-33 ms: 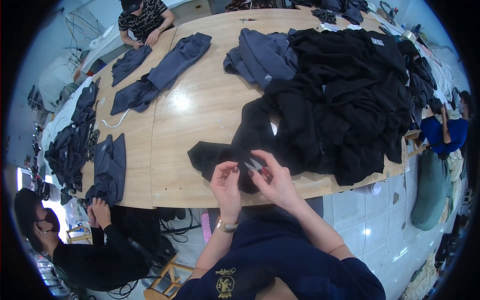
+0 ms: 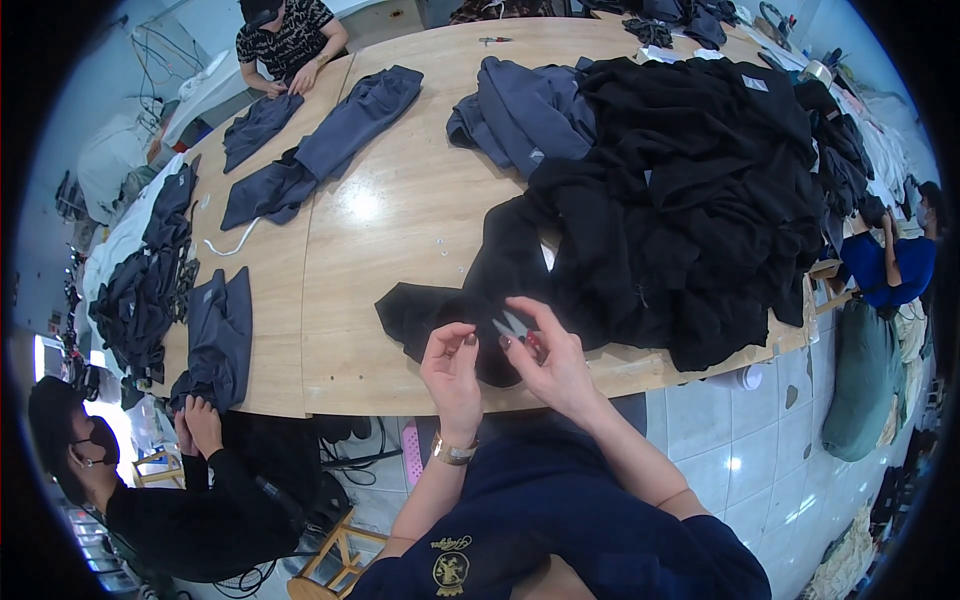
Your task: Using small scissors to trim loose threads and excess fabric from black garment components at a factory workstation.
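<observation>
My right hand [image 2: 552,358] holds a pair of thread snips [image 2: 513,328] with pale pointed blades and a bit of red at the grip. The blades point up and left, over the dark cloth. Close on its left, my left hand [image 2: 453,368] has thumb and fingertips pinched together; whatever lies between them is too small to make out. Both hands hover over the near end of a black garment [image 2: 425,315], which lies on the table edge and runs into a large heap of black garments [image 2: 690,200].
Grey garments [image 2: 525,105] lie left of the black heap, and more grey pieces [image 2: 330,150] are spread across the wooden table [image 2: 400,240]. A masked co-worker [image 2: 130,490] handles cloth at the left edge; another [image 2: 290,50] works at the far left. Another pair of snips [image 2: 495,40] lies far off.
My right hand and the snips have shifted very slightly to the right. My left hand stays in place.
</observation>
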`<state>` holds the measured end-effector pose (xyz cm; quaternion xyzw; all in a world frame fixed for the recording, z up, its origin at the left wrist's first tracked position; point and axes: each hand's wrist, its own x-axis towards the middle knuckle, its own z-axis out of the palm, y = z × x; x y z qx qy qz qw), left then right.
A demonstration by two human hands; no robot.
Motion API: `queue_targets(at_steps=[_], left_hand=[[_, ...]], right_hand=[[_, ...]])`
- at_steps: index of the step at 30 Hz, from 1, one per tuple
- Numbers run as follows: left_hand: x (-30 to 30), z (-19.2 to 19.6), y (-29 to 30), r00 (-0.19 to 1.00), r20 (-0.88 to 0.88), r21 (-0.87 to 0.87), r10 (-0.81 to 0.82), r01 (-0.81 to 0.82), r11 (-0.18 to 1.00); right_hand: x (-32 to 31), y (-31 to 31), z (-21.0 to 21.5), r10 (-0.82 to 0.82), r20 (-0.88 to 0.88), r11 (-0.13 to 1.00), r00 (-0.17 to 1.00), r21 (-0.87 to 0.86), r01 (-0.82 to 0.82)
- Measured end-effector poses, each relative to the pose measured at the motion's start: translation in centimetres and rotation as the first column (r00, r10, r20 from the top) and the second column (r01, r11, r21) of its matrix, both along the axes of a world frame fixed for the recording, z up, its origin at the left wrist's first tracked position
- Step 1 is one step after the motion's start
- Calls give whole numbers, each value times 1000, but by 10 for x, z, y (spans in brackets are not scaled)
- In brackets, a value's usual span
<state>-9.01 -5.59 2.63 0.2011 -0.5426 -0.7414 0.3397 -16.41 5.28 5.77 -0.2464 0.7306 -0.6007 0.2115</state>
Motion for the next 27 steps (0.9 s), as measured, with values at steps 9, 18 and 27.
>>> queue_targets(at_steps=[9, 18, 27], left_hand=[[1, 4, 1, 999, -49, 124, -24, 30, 992], [1, 4, 2, 1000, -8, 7, -21, 21, 1000], [4, 6, 0, 998, -31, -5, -51, 51, 999]], right_hand=[[2, 4, -1, -74, -40, 995, 996, -65, 71], [2, 9, -2, 148, -214, 979, 965, 169, -113], [0, 11, -9, 212, -368, 942, 905, 324, -89]])
